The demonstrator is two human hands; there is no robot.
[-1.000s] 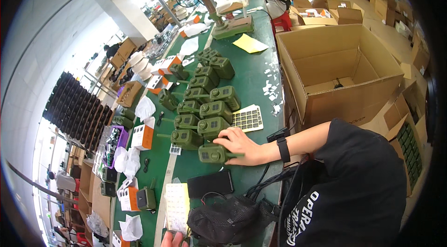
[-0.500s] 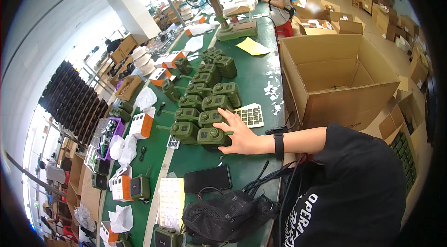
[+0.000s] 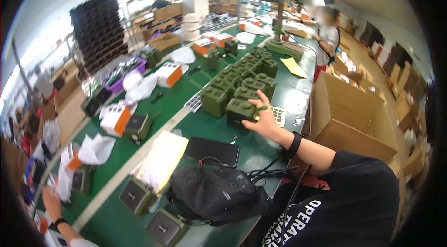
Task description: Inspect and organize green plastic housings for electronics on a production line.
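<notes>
Right hand loosely spread, thumb and fingers around the near green device, just left of it; can't tell if it's gripping. Similar devices sit beyond. Likely stiff, moderately heavy, smooth; hold by body sides, not the stub.

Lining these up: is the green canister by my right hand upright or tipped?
Upright: the green canister stands, panelled top facing up.
</notes>
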